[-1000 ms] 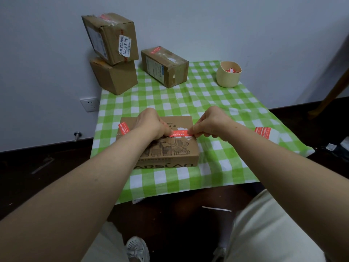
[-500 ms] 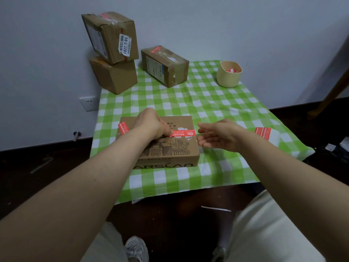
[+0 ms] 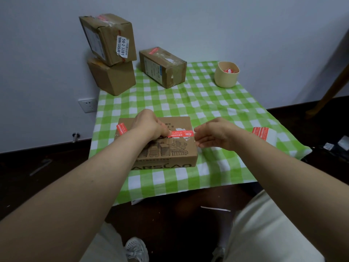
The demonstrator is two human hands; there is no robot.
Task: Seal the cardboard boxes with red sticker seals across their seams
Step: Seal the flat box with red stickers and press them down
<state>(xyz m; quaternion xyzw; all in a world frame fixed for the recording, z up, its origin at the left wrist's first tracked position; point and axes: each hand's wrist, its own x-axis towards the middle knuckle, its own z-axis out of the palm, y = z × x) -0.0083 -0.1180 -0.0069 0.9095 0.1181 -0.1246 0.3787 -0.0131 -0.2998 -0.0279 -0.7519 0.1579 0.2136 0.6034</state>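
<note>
checked surface (image 3: pixel 207 103): right hand (image 3: pixel 215 135), open, released the red sticker seal (image 3: pixel 182 133) onto the box (image 3: pixel 170 156); curled left hand (image 3: pixel 151 125) pins its end.

The checked table (image 3: pixel 207 103) bears printed box (image 3: pixel 170 154), long box (image 3: pixel 164 67), stacked boxes (image 3: pixel 113 76), cup (image 3: pixel 225 76) — and sticker sheet (image 3: pixel 262 132).

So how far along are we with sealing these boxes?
Done: the printed box has one red seal over its left edge. In hand: the left hand holds a second seal down on its top; the right hand is open beside it. Left: the lower stacked box shows no seal from here; spare seals wait at the right.
</note>
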